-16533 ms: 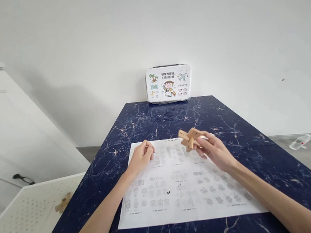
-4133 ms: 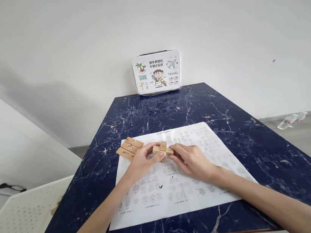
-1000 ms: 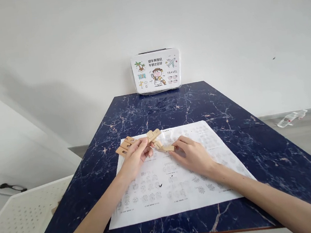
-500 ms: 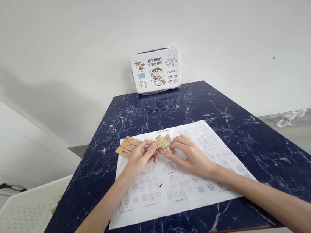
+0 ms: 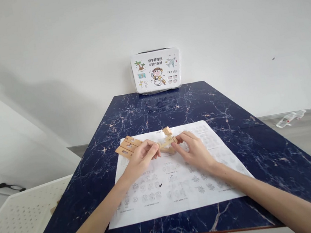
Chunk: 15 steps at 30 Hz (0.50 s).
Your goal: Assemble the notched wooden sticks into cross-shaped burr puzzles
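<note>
Both hands meet over a white printed sheet (image 5: pixel 182 189) on the dark blue marbled table (image 5: pixel 234 152). My left hand (image 5: pixel 140 161) and my right hand (image 5: pixel 193 151) pinch a small cluster of crossed wooden puzzle bars (image 5: pixel 167 142) from either side; one bar sticks up at its top. Three more notched wooden bars (image 5: pixel 127 147) lie side by side on the sheet's far left corner, just beyond my left hand.
A white box with cartoon travel pictures (image 5: pixel 157 71) leans on the wall at the table's far edge. A white perforated shelf (image 5: pixel 17 218) stands low at the left. A clear plastic bottle (image 5: pixel 289 118) lies on the floor at the right.
Over the last second the loose bars between my hands have been brought together into a crossed cluster, with one bar now standing up. The three bars at the left have not moved.
</note>
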### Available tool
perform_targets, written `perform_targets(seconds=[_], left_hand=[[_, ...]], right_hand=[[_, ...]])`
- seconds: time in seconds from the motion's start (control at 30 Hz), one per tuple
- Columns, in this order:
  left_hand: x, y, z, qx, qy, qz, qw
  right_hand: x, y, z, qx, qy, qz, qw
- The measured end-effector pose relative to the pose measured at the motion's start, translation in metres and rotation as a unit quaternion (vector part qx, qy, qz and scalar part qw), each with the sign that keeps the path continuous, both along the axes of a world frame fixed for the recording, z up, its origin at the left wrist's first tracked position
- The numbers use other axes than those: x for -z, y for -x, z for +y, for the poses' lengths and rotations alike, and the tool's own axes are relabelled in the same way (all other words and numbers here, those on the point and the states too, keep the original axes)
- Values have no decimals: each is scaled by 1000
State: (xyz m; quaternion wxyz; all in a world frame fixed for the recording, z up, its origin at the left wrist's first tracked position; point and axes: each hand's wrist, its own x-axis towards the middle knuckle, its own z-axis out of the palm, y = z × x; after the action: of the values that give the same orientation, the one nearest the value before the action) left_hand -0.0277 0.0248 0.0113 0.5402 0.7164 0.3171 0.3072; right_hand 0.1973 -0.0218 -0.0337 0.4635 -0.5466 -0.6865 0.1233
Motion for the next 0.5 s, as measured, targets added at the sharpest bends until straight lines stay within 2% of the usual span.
perform_targets(seconds=[0.1, 0.17, 0.37, 0.5], left_hand=[[1, 1, 2, -72, -69, 63, 993], [4, 3, 3, -87, -112, 102, 985], [14, 4, 0, -3, -234, 171, 957], [18, 4, -1, -8, -297, 227, 927]], right_hand=[[8, -4, 4, 20, 1, -29, 999], [12, -7, 6, 34, 5, -54, 998], [20, -9, 8, 45, 18, -118, 992], [21, -8, 7, 34, 27, -147, 988]])
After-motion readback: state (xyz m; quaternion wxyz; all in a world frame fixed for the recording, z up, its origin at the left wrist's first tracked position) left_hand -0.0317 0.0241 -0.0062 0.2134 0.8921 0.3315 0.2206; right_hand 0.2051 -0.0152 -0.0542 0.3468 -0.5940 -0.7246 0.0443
